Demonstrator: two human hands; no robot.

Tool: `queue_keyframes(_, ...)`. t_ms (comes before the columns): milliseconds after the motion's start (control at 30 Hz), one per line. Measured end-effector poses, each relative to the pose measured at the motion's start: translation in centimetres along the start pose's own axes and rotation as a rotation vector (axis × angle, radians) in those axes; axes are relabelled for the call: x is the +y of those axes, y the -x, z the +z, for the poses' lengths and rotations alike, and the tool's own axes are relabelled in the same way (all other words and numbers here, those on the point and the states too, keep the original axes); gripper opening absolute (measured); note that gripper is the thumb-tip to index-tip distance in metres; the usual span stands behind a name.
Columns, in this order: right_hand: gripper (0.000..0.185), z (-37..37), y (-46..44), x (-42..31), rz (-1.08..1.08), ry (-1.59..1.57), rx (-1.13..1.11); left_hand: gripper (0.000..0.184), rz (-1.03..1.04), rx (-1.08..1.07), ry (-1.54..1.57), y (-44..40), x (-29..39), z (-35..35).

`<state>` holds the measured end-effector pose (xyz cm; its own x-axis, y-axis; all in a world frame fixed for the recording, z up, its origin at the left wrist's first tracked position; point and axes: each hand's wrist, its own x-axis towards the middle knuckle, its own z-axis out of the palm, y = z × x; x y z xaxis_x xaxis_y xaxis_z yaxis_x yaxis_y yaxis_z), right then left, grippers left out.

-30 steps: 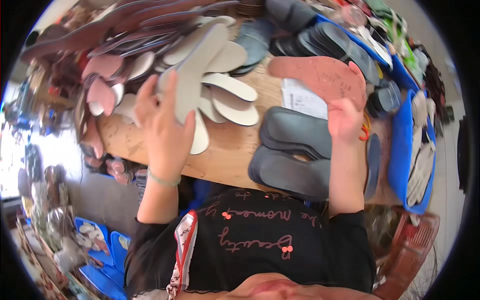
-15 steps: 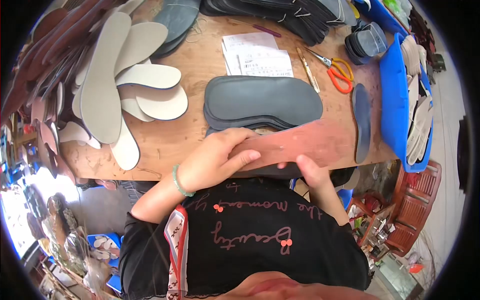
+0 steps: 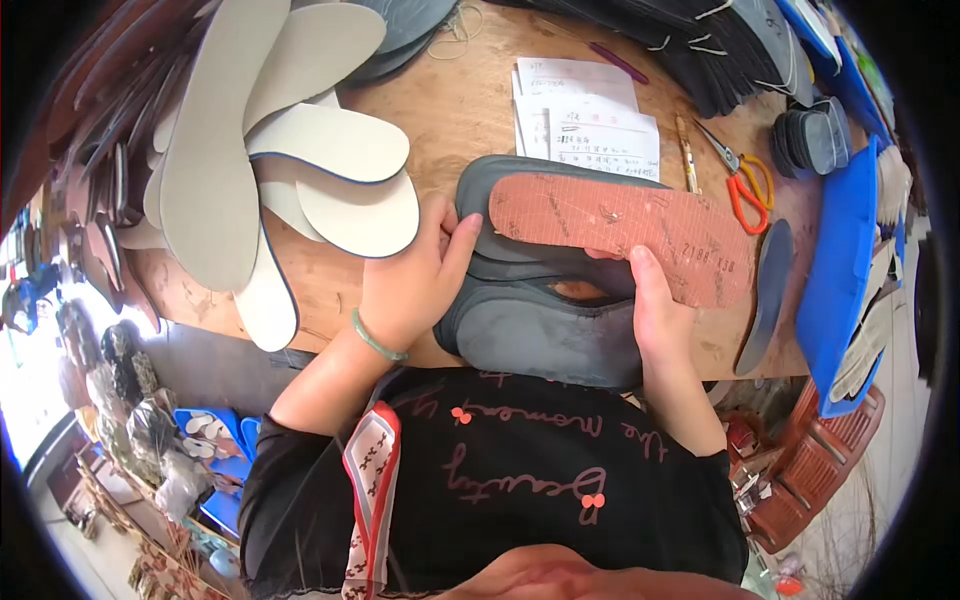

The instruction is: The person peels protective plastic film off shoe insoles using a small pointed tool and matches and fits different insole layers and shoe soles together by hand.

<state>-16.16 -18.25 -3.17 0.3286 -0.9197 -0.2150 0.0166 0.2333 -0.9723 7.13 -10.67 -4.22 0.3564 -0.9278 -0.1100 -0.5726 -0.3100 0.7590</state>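
Note:
My right hand (image 3: pixel 662 305) grips a reddish-brown insole (image 3: pixel 610 222) by its near edge, thumb on top and fingers underneath. Its upper face carries a printed grid and the marking "2188 X38". Beneath it lie dark grey insoles (image 3: pixel 485 187) in a stack. Closer to my body is another pile of dark insoles (image 3: pixel 545 335). My left hand (image 3: pixel 412 268), with a green bangle at the wrist, is at the left edge of the dark stack. Its thumb stands apart from the partly hidden fingers, and nothing shows between them. White insoles (image 3: pixel 335 140) lie just beyond it.
Handwritten papers (image 3: pixel 590 120), a pen (image 3: pixel 687 155) and orange-handled scissors (image 3: pixel 745 190) lie behind the stack. A single dark insole (image 3: pixel 768 290) rests at the right. A blue bin (image 3: pixel 840 270) of insoles stands at the table's right edge. Bundled dark pieces (image 3: pixel 690 50) fill the back.
The reddish insole has moved forward over the dark stack and shows a printed face. My left hand has let go of it and moved left. The view has shifted.

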Motion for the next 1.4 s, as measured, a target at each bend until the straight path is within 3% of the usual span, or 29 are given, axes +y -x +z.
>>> queue_keyframes(100,0.031,0.5,0.1,-0.6,-0.032,0.141,0.070,0.019,0.081,0.032,0.018,-0.1,-0.9,0.2)
queue_keyframes(300,0.050,0.4,0.2,0.0,0.087,0.076,0.089,0.017,0.075,-0.025,0.031,0.0,-0.6,-0.4)
queue_keyframes(500,0.045,0.9,0.2,-0.5,0.071,0.222,0.137,0.017,0.095,-0.005,-0.006,0.1,-0.7,-0.3)
queue_keyframes(533,0.043,1.0,0.3,-0.8,0.080,0.254,0.144,0.017,0.108,-0.024,-0.123,0.3,-0.6,-0.4)
queue_keyframes(600,0.040,1.4,0.3,-1.6,0.118,0.307,0.163,0.019,0.142,-0.062,-0.358,1.1,-0.1,-0.8)
queue_keyframes(700,0.036,1.3,0.2,-1.2,0.118,0.360,0.112,0.021,0.101,-0.319,-0.262,1.6,4.3,-3.1)
queue_keyframes(733,0.035,0.7,0.3,-0.9,0.108,0.391,0.095,0.021,0.177,-0.268,-0.267,1.3,5.3,-3.3)
queue_keyframes(767,0.033,1.0,0.3,-0.6,-0.031,0.347,0.090,0.026,0.262,-0.212,-0.255,0.9,5.8,-3.2)
queue_keyframes(800,0.031,1.5,0.6,-1.7,0.058,0.302,0.074,0.050,0.442,-0.098,-0.301,-0.1,5.5,-2.3)
queue_keyframes(833,0.034,1.3,0.6,-1.6,0.027,0.216,0.010,0.070,0.420,-0.156,-0.314,-0.9,6.9,-2.2)
queue_keyframes(900,0.039,1.2,0.5,-0.3,-0.120,0.231,0.018,0.070,0.485,-0.215,-0.300,-2.3,6.6,-1.1)
queue_keyframes(967,0.046,0.3,0.1,-0.5,-0.032,0.214,-0.107,0.067,0.504,-0.237,-0.287,-2.7,6.4,-0.7)
queue_keyframes(1033,0.048,-1.4,0.1,-1.0,-0.342,0.390,-0.044,0.064,0.497,-0.249,-0.288,-2.9,7.0,-0.3)
queue_keyframes(1133,0.075,-5.7,0.4,-1.0,-0.157,-0.026,0.249,0.062,0.421,-0.253,-0.319,-3.1,7.3,-0.3)
queue_keyframes(1233,0.088,-9.1,0.9,-0.9,-0.249,0.545,0.430,0.061,0.488,-0.270,-0.403,-3.1,7.7,0.5)
queue_keyframes(1400,0.086,-9.4,0.7,0.8,-0.182,0.546,0.274,0.064,0.436,-0.302,-0.496,-3.5,8.6,1.1)
